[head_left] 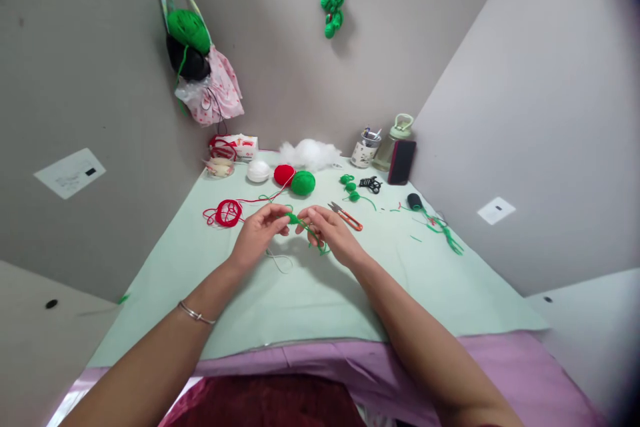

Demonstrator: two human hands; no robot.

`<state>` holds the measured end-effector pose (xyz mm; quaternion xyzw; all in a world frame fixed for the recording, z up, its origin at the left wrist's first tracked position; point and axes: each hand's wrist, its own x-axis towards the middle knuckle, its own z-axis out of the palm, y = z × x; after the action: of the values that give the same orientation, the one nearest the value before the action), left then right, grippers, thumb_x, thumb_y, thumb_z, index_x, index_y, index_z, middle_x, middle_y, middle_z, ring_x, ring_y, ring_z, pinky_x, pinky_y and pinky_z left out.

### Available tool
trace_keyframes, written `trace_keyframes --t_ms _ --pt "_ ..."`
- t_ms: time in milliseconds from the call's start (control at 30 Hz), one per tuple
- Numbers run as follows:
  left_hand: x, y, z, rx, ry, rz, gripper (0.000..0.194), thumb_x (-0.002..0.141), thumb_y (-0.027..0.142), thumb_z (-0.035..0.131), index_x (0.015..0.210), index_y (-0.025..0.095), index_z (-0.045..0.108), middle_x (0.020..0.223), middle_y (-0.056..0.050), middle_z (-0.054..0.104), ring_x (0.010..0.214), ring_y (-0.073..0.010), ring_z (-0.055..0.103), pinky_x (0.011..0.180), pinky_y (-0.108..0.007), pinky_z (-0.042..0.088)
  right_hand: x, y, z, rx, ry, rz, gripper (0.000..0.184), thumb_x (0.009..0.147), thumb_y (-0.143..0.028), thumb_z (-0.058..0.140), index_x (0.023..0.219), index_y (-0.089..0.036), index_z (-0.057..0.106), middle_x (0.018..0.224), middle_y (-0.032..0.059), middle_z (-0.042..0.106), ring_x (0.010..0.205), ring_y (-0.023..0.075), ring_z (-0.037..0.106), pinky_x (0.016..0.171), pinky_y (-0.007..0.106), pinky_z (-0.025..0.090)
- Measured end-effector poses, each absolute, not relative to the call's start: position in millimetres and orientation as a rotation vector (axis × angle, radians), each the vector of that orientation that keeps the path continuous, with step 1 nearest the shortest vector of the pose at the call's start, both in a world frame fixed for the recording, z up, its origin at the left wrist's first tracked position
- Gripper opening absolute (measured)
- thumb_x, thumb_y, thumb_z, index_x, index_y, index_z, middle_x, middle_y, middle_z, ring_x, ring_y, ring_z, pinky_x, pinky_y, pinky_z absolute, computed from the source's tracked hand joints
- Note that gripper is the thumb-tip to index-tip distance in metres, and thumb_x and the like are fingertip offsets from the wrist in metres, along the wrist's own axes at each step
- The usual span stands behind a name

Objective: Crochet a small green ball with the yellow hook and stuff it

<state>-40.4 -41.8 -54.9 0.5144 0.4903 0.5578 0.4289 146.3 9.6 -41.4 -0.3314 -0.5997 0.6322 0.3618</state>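
Both hands meet above the middle of the table. My left hand point(259, 233) pinches a small green crocheted piece point(294, 219) between thumb and fingers. My right hand point(334, 232) is closed at the piece's right side, with green yarn point(323, 247) running through its fingers and looping below. Whether a hook is in those fingers I cannot make out. Beyond the hands lie a green yarn ball point(303, 183) and a red yarn ball point(285, 175), touching. Orange-handled thread snips point(346, 216) rest just past my right hand.
A red yarn coil point(229, 213) lies left, near a white ball point(259, 171) and white stuffing point(313, 155). Small green pieces point(351, 187), a pen cup point(366, 149), a bottle point(395, 143) and a phone point(402, 162) stand or lie back right. Yarn scraps point(447, 235) lie at right.
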Motion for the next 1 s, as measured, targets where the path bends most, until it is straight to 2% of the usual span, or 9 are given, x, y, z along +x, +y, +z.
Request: trace_keyframes --t_ms 100,200,333,400,500,667,767,867,1000 --pt "-49.4 -35.7 -59.1 1.222 1.248 1.375 0.031 0.087 0.048 0.073 0.097 0.019 0.069 0.074 0.001 0.067 0.065 -0.0150 0.062 0.067 -0.028 0.049 149.4 9.0 -36.2 -0.852 -1.640 1.602 0.035 0.073 -0.049 0.089 0.084 -0.018 0.074 0.068 -0.0016 0.070 0.055 0.0089 0.046 0.048 0.023 0.030" --pt "-48.1 -34.4 -62.2 1.208 1.243 1.358 0.031 0.089 0.048 0.072 0.086 0.018 0.067 0.061 0.003 0.059 0.056 -0.0124 0.053 0.060 -0.027 0.042 148.8 8.4 -36.9 -0.854 -1.664 1.604 0.033 0.076 -0.049 0.086 0.078 -0.018 0.075 0.055 -0.0056 0.057 0.052 0.0081 0.038 0.048 0.024 0.024" --pt "-39.0 -37.2 -63.1 1.187 1.208 1.431 0.029 0.093 0.049 0.069 0.093 0.020 0.061 0.069 0.004 0.061 0.060 -0.0124 0.057 0.064 -0.027 0.046 147.7 11.3 -43.7 -0.874 -1.606 1.674 0.039 0.079 -0.057 0.081 0.080 -0.018 0.071 0.047 -0.0113 0.038 0.046 0.0065 0.024 0.046 0.024 0.014" --pt "-36.0 -37.9 -64.0 1.190 1.167 1.469 0.032 0.087 0.046 0.077 0.096 0.021 0.060 0.081 0.002 0.065 0.070 -0.0142 0.063 0.070 -0.028 0.051 147.5 14.2 -47.6 -0.883 -1.560 1.723 0.042 0.076 -0.059 0.081 0.078 -0.019 0.067 0.046 -0.0125 0.034 0.045 0.0059 0.019 0.045 0.024 0.013" --pt "-34.2 -37.6 -66.9 1.199 1.117 1.524 0.039 0.073 0.036 0.090 0.089 0.022 0.057 0.100 -0.001 0.066 0.086 -0.0162 0.067 0.080 -0.030 0.054 146.8 18.2 -52.5 -0.892 -1.499 1.795 0.046 0.072 -0.062 0.083 0.078 -0.020 0.063 0.045 -0.0132 0.034 0.045 0.0057 0.016 0.044 0.023 0.013" --pt "-33.8 -38.6 -68.2 1.181 1.059 1.562 0.037 0.074 0.032 0.089 0.090 0.022 0.058 0.112 -0.003 0.066 0.092 -0.0162 0.067 0.088 -0.033 0.055 145.0 21.6 -56.7 -0.895 -1.432 1.838 0.051 0.068 -0.065 0.083 0.078 -0.023 0.057 0.046 -0.0142 0.032 0.046 0.0056 0.013 0.043 0.022 0.012" --pt "-32.0 -40.1 -65.7 1.167 1.017 1.517 0.039 0.068 0.028 0.093 0.092 0.021 0.064 0.107 -0.003 0.068 0.096 -0.0186 0.068 0.089 -0.034 0.056 144.9 22.5 -56.8 -0.888 -1.445 1.837 0.052 0.069 -0.066 0.082 0.075 -0.024 0.053 0.047 -0.0141 0.031 0.046 0.0056 0.012 0.043 0.022 0.012" --pt "-31.4 -39.8 -63.7 1.101 1.000 1.504 0.032 0.073 0.030 0.089 0.091 0.020 0.065 0.096 -0.001 0.067 0.092 -0.0173 0.067 0.089 -0.033 0.057 146.1 22.7 -55.9 -0.885 -1.507 1.804 0.049 0.074 -0.067 0.077 0.078 -0.023 0.056 0.048 -0.0130 0.035 0.045 0.0060 0.014 0.043 0.022 0.014" --pt "-36.2 -37.1 -63.4 0.953 0.990 1.477 0.030 0.079 0.036 0.083 0.098 0.020 0.067 0.089 0.001 0.067 0.079 -0.0141 0.066 0.078 -0.030 0.058 150.1 21.5 -52.7 -0.879 -1.649 1.649 0.041 0.080 -0.060 0.079 0.085 -0.020 0.069 0.055 -0.0073 0.052 0.048 0.0082 0.032 0.048 0.024 0.024"
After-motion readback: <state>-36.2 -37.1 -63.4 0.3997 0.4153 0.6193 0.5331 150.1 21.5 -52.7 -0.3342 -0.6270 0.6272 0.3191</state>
